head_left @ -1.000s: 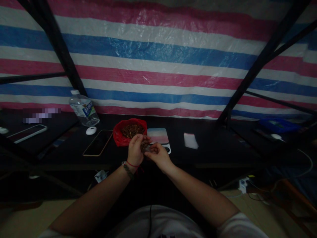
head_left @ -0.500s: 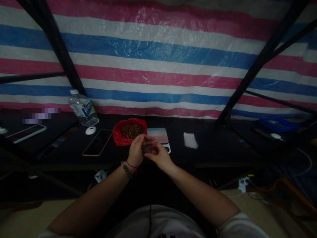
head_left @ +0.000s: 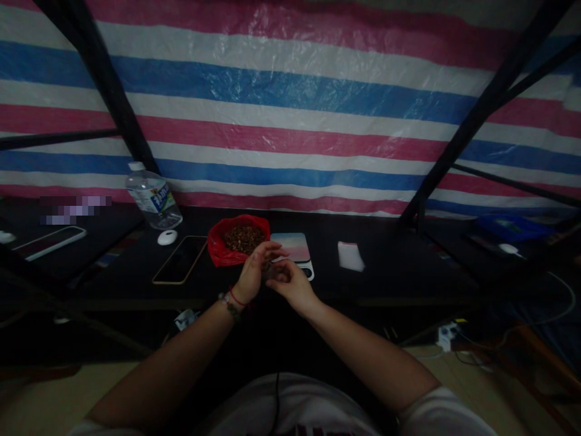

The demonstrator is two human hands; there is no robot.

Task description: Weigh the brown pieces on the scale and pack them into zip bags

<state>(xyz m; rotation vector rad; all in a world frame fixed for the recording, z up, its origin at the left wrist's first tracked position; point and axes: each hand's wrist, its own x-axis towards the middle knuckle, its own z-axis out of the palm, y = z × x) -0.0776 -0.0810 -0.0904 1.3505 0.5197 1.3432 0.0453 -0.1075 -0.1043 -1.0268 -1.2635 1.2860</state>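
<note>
Above the front of the table, my left hand (head_left: 252, 277) is beside the red bag with its fingers stretched out and apart, palm turned towards my right hand. My right hand (head_left: 297, 289) is closed, thumb against bent fingers, on what looks like a small see-through bag (head_left: 269, 271). Fingers and dim light hide most of it. Just behind the hands, a red plastic bag (head_left: 218, 247) stands open, filled with small brown dried pieces (head_left: 245, 237). A small white scale (head_left: 295, 245) with a pale blue and pink top lies behind my right hand, partly covered by the fingers.
Right of the scale lies a small white packet (head_left: 350, 256). To the left are a phone (head_left: 180, 260), a white round case (head_left: 167, 237) and a clear bottle (head_left: 154, 197). Black frame posts (head_left: 109, 79) and a striped sheet (head_left: 290, 109) stand behind the table.
The fingers of my left hand have straightened and spread away from the small bag. My right hand stays closed in nearly the same place. The view has shifted slightly.
</note>
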